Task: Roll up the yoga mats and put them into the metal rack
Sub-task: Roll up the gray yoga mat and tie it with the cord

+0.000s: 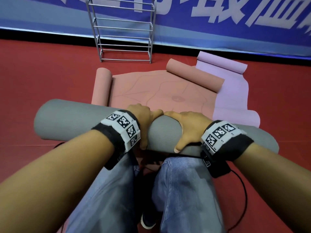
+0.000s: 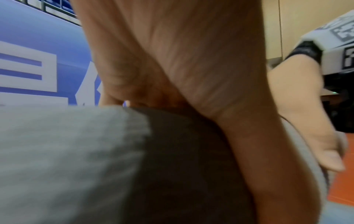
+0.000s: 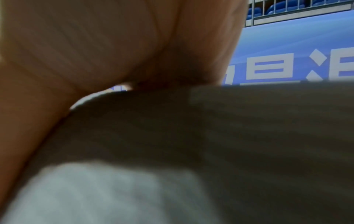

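Observation:
A grey yoga mat [image 1: 70,121], fully rolled, lies crosswise in front of my knees. My left hand [image 1: 144,118] grips its middle from above, fingers over the far side and thumb on the near side. Just to the right, my right hand [image 1: 188,128] grips the same roll. Close up, the grey roll [image 2: 67,151] fills the left wrist view under my left hand [image 2: 182,68], and the grey roll [image 3: 229,128] sits under my right hand [image 3: 86,53]. Behind lie a salmon mat [image 1: 151,88] with both ends curled and a lilac mat [image 1: 232,91]. The metal rack [image 1: 124,27] stands against the banner.
A blue banner [image 1: 218,34] runs along the far wall. The red floor [image 1: 42,78] stretches left of the mats and around the rack's foot. My jeans-clad legs [image 1: 176,190] are bent below the grey roll. A black cable [image 1: 242,195] loops on the floor at lower right.

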The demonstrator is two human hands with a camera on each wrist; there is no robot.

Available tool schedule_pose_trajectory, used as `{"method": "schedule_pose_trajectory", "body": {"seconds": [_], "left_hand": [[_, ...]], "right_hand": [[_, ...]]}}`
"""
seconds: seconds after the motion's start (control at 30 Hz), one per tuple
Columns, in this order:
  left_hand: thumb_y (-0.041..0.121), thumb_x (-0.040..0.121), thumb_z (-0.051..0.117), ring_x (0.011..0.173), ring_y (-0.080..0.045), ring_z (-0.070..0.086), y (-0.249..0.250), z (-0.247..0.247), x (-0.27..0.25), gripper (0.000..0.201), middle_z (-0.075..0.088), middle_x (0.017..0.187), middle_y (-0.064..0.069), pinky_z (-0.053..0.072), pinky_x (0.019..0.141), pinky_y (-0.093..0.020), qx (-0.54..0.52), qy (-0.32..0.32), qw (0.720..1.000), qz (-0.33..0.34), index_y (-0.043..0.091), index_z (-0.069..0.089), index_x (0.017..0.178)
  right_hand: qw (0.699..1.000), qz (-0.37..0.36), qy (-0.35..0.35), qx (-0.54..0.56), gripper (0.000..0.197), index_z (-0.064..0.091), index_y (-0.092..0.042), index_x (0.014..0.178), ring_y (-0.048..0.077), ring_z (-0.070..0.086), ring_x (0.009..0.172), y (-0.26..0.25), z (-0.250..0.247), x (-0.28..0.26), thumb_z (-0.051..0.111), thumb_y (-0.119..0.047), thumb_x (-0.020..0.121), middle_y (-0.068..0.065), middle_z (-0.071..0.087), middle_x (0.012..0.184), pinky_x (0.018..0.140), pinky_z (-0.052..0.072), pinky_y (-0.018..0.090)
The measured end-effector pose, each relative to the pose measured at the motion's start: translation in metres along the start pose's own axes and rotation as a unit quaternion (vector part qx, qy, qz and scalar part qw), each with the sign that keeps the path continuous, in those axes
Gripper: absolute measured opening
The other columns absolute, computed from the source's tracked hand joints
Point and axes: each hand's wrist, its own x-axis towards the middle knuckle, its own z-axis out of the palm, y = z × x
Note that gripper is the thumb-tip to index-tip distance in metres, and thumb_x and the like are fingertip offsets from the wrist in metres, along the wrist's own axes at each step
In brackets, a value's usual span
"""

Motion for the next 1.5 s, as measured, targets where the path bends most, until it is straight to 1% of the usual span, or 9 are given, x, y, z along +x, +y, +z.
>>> {"method": "schedule_pose_trajectory", "body": {"seconds": [0.17,0.3,0.5,0.6,0.7,0.9,1.07,1.2,1.5], "left_hand": [[0.054,0.017,0.089,0.082,-0.013,0.063,-0.018,0.005,0.019,0.11,0.062,0.086,0.013,0.057,0.082,-0.039,-0.106,-0.035,0.994,-0.008,0.049,0.039,0.115],[0.047,0.019,0.092,0.096,-0.011,0.063,-0.026,0.007,0.028,0.114,0.063,0.093,0.018,0.055,0.087,-0.033,-0.165,-0.071,0.984,-0.014,0.056,0.039,0.12],[0.054,0.036,0.09,0.123,-0.024,0.045,-0.016,0.012,0.021,0.129,0.048,0.13,0.005,0.039,0.103,-0.048,-0.093,-0.038,0.995,-0.03,0.051,0.018,0.143],[0.056,0.046,0.088,0.137,-0.028,0.029,-0.006,0.025,0.009,0.134,0.033,0.148,-0.004,0.019,0.113,-0.057,-0.033,0.022,0.998,-0.045,0.04,0.005,0.151],[0.059,0.047,0.087,0.142,-0.032,0.02,0.002,0.043,-0.002,0.14,0.023,0.153,-0.01,0.015,0.114,-0.059,0.013,0.088,0.995,-0.055,0.039,-0.006,0.15],[0.056,0.043,0.087,0.131,-0.03,0.035,-0.003,0.037,0.008,0.137,0.038,0.142,-0.007,0.026,0.108,-0.058,-0.008,0.076,0.995,-0.064,0.036,0.002,0.149],[0.051,0.043,0.09,0.117,-0.031,0.048,0.0,0.022,0.009,0.117,0.05,0.127,-0.006,0.037,0.101,-0.054,-0.005,0.038,0.998,-0.056,0.032,0.025,0.14],[0.049,0.046,0.089,0.107,-0.031,0.052,0.001,0.018,0.003,0.106,0.057,0.114,-0.005,0.041,0.088,-0.048,0.008,0.036,0.999,-0.038,0.03,0.03,0.132],[0.045,0.022,0.094,0.088,-0.012,0.065,-0.018,-0.006,0.014,0.104,0.065,0.093,0.012,0.057,0.085,-0.04,-0.121,-0.1,0.988,-0.009,0.039,0.043,0.112]], "right_hand": [[1.0,0.025,-0.018,0.0,0.129,0.006,-0.045,0.149,0.027,0.041,0.128,-0.004,0.004,0.003,0.084,-0.062,0.047,0.001,0.044,0.139,0.106,0.032,0.056],[0.995,0.039,0.043,-0.075,0.14,-0.003,-0.036,0.152,0.027,0.025,0.141,-0.017,0.023,-0.005,0.083,-0.067,0.046,0.005,0.028,0.152,0.11,0.014,0.068],[0.996,0.036,0.073,-0.039,0.134,0.0,-0.039,0.15,0.025,0.034,0.131,-0.013,0.033,-0.001,0.083,-0.063,0.047,0.003,0.035,0.143,0.109,0.022,0.058],[0.996,0.034,0.078,-0.032,0.132,0.003,-0.04,0.15,0.025,0.039,0.127,-0.01,0.033,0.003,0.082,-0.064,0.046,0.001,0.04,0.139,0.105,0.027,0.054],[0.997,0.027,0.066,-0.025,0.134,0.005,-0.039,0.15,0.026,0.041,0.124,-0.006,0.028,0.01,0.082,-0.064,0.044,0.002,0.042,0.138,0.102,0.032,0.052],[0.996,0.037,0.069,-0.044,0.14,-0.005,-0.046,0.149,0.028,0.018,0.145,-0.006,0.031,0.01,0.084,-0.065,0.043,0.01,0.019,0.155,0.111,0.011,0.068],[0.997,0.041,0.06,-0.041,0.129,0.005,-0.043,0.147,0.027,0.047,0.116,-0.007,0.025,0.009,0.083,-0.062,0.046,0.005,0.05,0.127,0.1,0.036,0.05],[0.996,0.023,0.067,-0.046,0.12,0.014,-0.045,0.143,0.026,0.051,0.105,-0.008,0.019,0.004,0.082,-0.062,0.046,0.001,0.057,0.114,0.09,0.04,0.044],[0.993,-0.021,-0.042,0.112,0.116,0.025,-0.053,0.139,0.017,0.058,0.104,0.004,-0.004,0.0,0.086,-0.058,0.04,-0.007,0.061,0.117,0.094,0.048,0.038]]}}
